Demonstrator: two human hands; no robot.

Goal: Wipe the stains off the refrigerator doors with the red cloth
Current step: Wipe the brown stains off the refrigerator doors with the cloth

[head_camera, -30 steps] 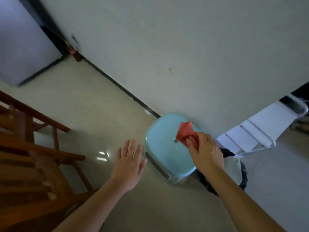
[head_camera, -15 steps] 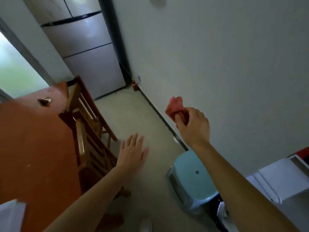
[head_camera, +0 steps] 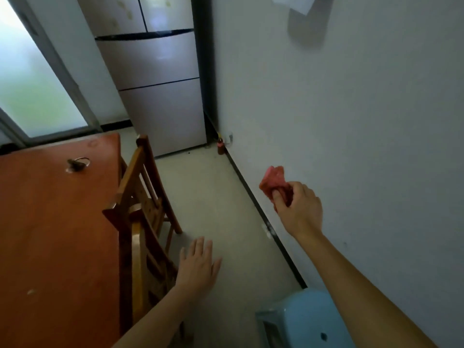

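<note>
A silver refrigerator stands at the far end of the room beside the white wall, with yellowish stains on its upper left door. My right hand grips the crumpled red cloth in the air near the wall, well short of the refrigerator. Low over the floor, my left hand hovers with its fingers straight, holding nothing.
An orange-brown table fills the left, with wooden chairs along its edge. A light blue stool sits bottom right by the wall. A small bottle stands on the floor beside the refrigerator. A floor strip runs between chairs and wall.
The view lifted from the blue stool to the refrigerator, which has come nearer. My right hand raised the red cloth off the stool; my left hand stayed open and sank lower.
</note>
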